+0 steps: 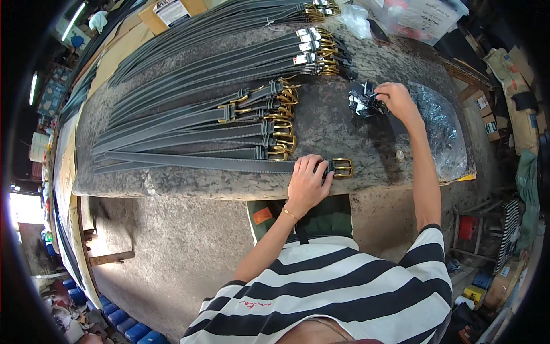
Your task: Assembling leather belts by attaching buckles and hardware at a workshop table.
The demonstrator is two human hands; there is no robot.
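My left hand point(307, 183) lies flat on a dark grey belt point(200, 162) at the near edge of the worktable point(229, 186), fingers spread just left of its brass buckle point(342, 168). My right hand point(394, 100) reaches farther back and pinches into a small crumpled pile of shiny black pieces point(362, 103). Behind the near belt, several more dark belts with brass buckles point(281, 123) lie side by side in a fanned row.
A further row of belts point(229, 54) runs along the back of the table. A clear plastic sheet point(444, 129) covers the right end. A plastic box point(421, 17) stands at the back right. Cardboard boxes point(513, 86) and clutter line the right side.
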